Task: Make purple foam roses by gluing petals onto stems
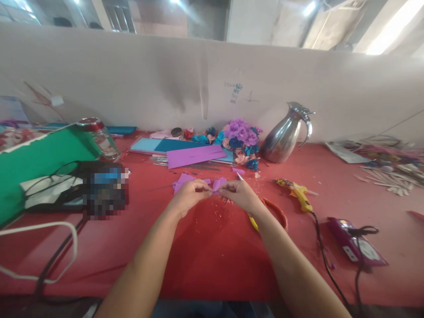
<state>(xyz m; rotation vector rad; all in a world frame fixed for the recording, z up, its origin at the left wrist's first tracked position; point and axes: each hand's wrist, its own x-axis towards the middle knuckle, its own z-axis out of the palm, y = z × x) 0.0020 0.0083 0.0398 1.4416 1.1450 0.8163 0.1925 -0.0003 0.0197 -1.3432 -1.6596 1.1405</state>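
Between my two hands is a small purple paper piece (219, 183). My left hand (192, 194) pinches its left edge, fingers closed. From the other side my right hand (238, 194) grips it, also with fingers closed. Several cut purple paper pieces (181, 180) lie just beyond my left hand. Under my right hand and forearm are scissors with yellow and red handles (253, 224), partly hidden, the blade tip showing past the hand. Small paper scraps are scattered on the red table (212, 256) below my hands.
Behind my hands lie a purple paper strip (195, 155), blue sheets and a bunch of paper flowers (241, 134). A steel jug (281, 134) stands at the back. To the right are a yellow glue gun (300, 197) and a purple power strip (356, 245) with cords. Leftward stands a glass jar (104, 141).
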